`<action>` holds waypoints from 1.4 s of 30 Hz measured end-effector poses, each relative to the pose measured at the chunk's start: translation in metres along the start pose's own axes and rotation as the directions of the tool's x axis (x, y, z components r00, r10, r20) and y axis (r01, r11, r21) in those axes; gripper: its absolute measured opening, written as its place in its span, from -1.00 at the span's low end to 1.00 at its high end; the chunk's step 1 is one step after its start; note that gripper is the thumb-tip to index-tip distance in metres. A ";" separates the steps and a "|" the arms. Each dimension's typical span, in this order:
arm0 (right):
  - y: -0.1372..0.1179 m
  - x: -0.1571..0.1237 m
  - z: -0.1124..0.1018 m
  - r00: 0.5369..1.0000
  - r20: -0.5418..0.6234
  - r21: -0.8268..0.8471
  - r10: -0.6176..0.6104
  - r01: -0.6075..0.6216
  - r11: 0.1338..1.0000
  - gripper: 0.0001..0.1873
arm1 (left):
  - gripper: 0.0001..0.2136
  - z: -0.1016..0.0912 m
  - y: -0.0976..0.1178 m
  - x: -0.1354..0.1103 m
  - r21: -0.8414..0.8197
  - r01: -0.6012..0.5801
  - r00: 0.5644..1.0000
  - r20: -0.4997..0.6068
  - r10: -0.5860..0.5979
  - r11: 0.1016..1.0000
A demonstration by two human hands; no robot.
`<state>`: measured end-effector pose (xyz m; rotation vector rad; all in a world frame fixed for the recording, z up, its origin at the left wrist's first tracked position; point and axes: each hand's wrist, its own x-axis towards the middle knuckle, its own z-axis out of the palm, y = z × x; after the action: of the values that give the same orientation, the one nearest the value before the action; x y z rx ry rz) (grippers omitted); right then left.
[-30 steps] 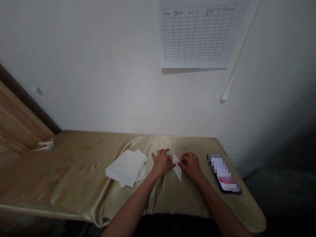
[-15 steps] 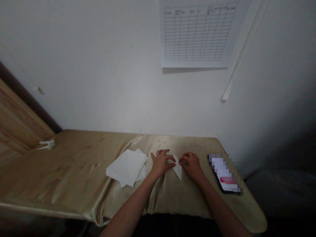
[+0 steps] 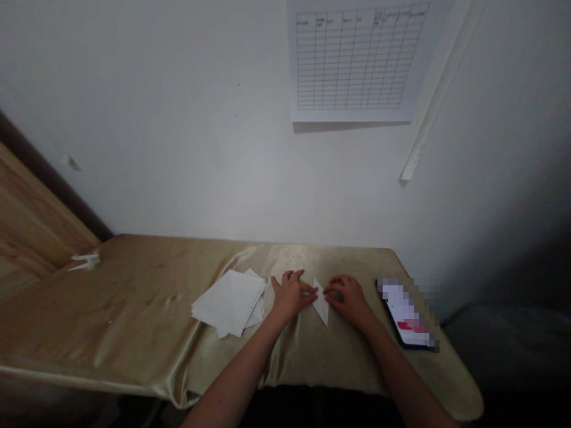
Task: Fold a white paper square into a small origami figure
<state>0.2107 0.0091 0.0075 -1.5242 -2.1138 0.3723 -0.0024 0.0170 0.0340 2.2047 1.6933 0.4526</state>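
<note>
Paper piece [image 3: 322,310], one, folded, between left hand [image 3: 289,296] and right hand [image 3: 350,298]; hands apart at its edges, grip indeterminable. One paper stack [image 3: 229,301] left, one smartphone [image 3: 404,315] right

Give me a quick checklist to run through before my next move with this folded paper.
1. Left hand at the paper's left side: ok, thumb and a finger are there.
2. Right hand at the opposite side: ok, fingertips are at the edge.
3. Folded paper over the tablecloth: ok.
4. Creases fully pressed: cannot tell, too small and partly covered by fingers.
5. Tablecloth smooth: not ok, wrinkles show near the left forearm.
6. Phone apart from the right hand: ok, it lies farther right.
</note>
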 end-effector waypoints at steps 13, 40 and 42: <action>-0.002 -0.008 -0.017 0.991 0.122 0.033 -0.053 0.049 0.998 -0.47 | -0.75 -0.005 0.004 -0.001 0.048 0.008 0.999 0.037 -0.010 0.999; 0.016 -0.005 -0.007 0.998 0.016 0.157 -0.053 0.050 0.986 -0.83 | -0.72 0.009 -0.004 0.005 0.048 -0.099 0.995 -0.016 0.099 0.994; 0.017 -0.006 -0.006 0.998 0.019 0.145 -0.061 0.057 0.988 -0.82 | -0.76 0.010 -0.003 0.005 0.036 -0.089 0.995 -0.035 0.090 0.995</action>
<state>0.2291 0.0091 0.0032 -1.3787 -2.0958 0.5120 0.0005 0.0223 0.0234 2.3176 1.6375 0.4929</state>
